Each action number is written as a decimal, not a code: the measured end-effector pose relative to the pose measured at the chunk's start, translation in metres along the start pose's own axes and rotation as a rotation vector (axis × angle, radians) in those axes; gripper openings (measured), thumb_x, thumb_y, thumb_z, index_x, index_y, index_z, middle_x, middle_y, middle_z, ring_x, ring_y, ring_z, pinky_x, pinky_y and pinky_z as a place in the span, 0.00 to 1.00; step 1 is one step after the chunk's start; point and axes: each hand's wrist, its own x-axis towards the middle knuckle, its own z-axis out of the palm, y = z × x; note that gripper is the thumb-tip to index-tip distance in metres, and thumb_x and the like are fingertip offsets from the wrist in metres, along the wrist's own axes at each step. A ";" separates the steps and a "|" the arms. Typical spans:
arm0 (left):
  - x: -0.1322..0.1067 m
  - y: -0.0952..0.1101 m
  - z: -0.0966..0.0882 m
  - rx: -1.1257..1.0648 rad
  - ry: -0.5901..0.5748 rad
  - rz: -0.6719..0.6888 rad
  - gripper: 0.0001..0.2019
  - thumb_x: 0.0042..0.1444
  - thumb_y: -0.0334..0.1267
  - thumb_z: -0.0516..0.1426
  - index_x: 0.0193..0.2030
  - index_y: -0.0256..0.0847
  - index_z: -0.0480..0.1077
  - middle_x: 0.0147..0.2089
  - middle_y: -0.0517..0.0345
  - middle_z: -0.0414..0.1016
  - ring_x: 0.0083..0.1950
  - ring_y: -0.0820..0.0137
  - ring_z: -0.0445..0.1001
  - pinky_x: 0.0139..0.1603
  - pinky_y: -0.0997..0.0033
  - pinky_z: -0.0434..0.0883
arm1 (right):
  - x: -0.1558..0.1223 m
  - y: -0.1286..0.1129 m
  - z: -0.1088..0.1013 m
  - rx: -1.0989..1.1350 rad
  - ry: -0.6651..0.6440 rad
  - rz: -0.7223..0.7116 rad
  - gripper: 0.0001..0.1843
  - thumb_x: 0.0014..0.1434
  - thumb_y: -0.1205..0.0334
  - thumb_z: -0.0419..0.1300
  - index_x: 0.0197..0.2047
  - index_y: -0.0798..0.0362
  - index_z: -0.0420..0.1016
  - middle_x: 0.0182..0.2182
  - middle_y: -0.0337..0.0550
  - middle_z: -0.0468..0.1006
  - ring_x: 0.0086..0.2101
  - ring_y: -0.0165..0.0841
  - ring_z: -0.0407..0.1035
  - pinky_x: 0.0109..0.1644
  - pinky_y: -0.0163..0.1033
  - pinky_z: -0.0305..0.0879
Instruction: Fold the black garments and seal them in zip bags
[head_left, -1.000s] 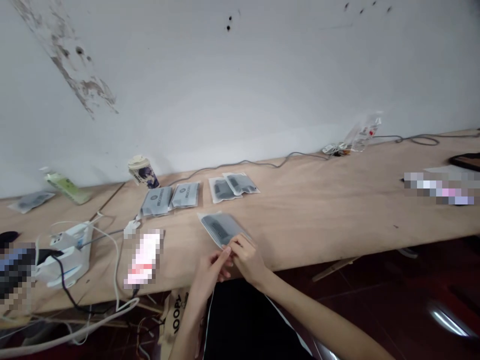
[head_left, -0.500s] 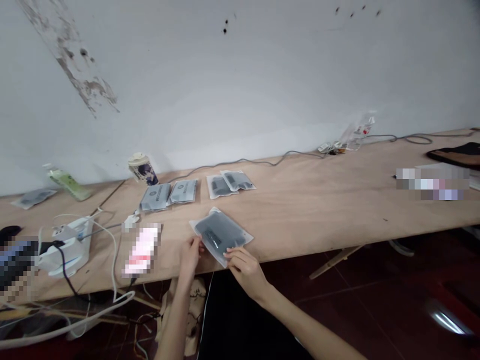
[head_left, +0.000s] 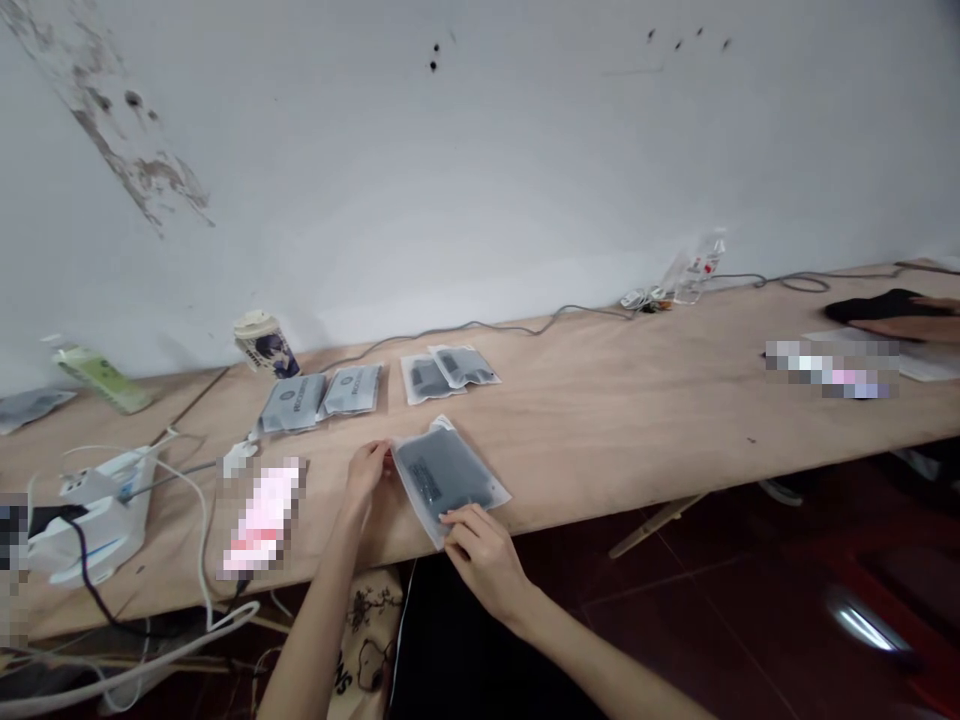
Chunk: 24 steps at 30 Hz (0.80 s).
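Left fingers point(head_left: 381, 457): left hand point(head_left: 366, 470) curled narrow, pinching the far left edge of the frosted pouch point(head_left: 446, 478).
Right fingers point(head_left: 454, 521): right hand point(head_left: 480, 545) closed on its near corner, right at the table point(head_left: 637, 400) front edge.
Pouch spot: flat on the table between both hands, something dark inside, in front and to the right of the paper cup point(head_left: 259, 340).
Done so far: looks like four similar pouches point(head_left: 352, 388) already sit in a row just right of the cup.
Left: this fifth one isn't in the row yet.
Further out: green bottle point(head_left: 97, 372) left of the cup, white power strip point(head_left: 97, 510) front-left of it.
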 end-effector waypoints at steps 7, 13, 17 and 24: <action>-0.024 -0.013 0.000 -0.264 0.075 -0.059 0.11 0.50 0.39 0.60 0.38 0.39 0.65 0.36 0.53 0.77 0.33 0.69 0.78 0.39 0.65 0.75 | 0.021 0.008 -0.016 0.100 0.000 0.170 0.06 0.57 0.57 0.61 0.35 0.50 0.75 0.45 0.49 0.75 0.45 0.40 0.70 0.51 0.48 0.67; -0.052 -0.012 0.002 -0.255 -0.089 -0.102 0.14 0.41 0.44 0.65 0.30 0.37 0.69 0.32 0.56 0.76 0.33 0.67 0.77 0.40 0.65 0.75 | 0.064 0.072 -0.024 0.097 -0.002 0.715 0.23 0.58 0.46 0.56 0.48 0.55 0.72 0.43 0.53 0.77 0.43 0.42 0.72 0.48 0.48 0.66; -0.057 -0.004 0.014 -0.043 -0.129 -0.101 0.15 0.43 0.49 0.63 0.29 0.36 0.73 0.31 0.50 0.78 0.34 0.60 0.77 0.34 0.63 0.75 | 0.084 0.091 -0.016 0.285 -0.200 0.844 0.23 0.58 0.44 0.54 0.41 0.55 0.77 0.39 0.51 0.80 0.42 0.43 0.73 0.45 0.46 0.67; -0.058 0.005 0.041 0.047 -0.082 -0.002 0.14 0.43 0.47 0.64 0.34 0.39 0.77 0.38 0.47 0.80 0.45 0.53 0.77 0.42 0.62 0.72 | 0.080 0.097 -0.010 0.551 -0.152 0.999 0.23 0.56 0.41 0.53 0.37 0.51 0.78 0.37 0.47 0.81 0.37 0.39 0.74 0.37 0.42 0.69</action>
